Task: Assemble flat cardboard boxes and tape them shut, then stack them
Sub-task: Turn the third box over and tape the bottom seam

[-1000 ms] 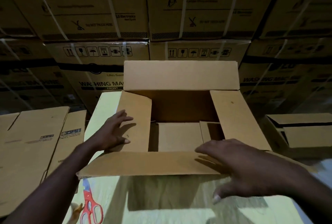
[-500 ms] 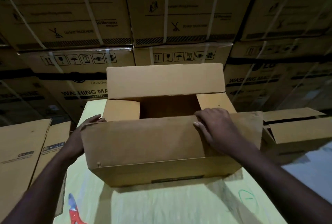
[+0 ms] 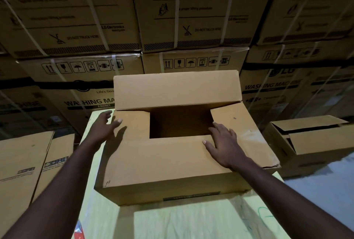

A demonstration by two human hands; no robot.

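Folded down since half a second ago, the near flap (image 3: pixel 162 156) now lies flat across the cardboard box (image 3: pixel 162 187), and the left hand (image 3: pixel 104 125) has come from the box's left wall to above the left short flap (image 3: pixel 134 121). It holds nothing, fingers straight and spread; whether it touches the flap I cannot tell. The right hand (image 3: pixel 224 143) lies flat on the near flap's right part, fingers extended, gripping nothing.

The box sits on a pale yellow-green table (image 3: pixel 182 223), long axis running left to right. Closing it likely turns on the far flap (image 3: pixel 176 89), which stands upright just beyond both hands, with the left hand nearer its left end. The board is smooth, matte brown corrugated, and crumpled at the near right corner.
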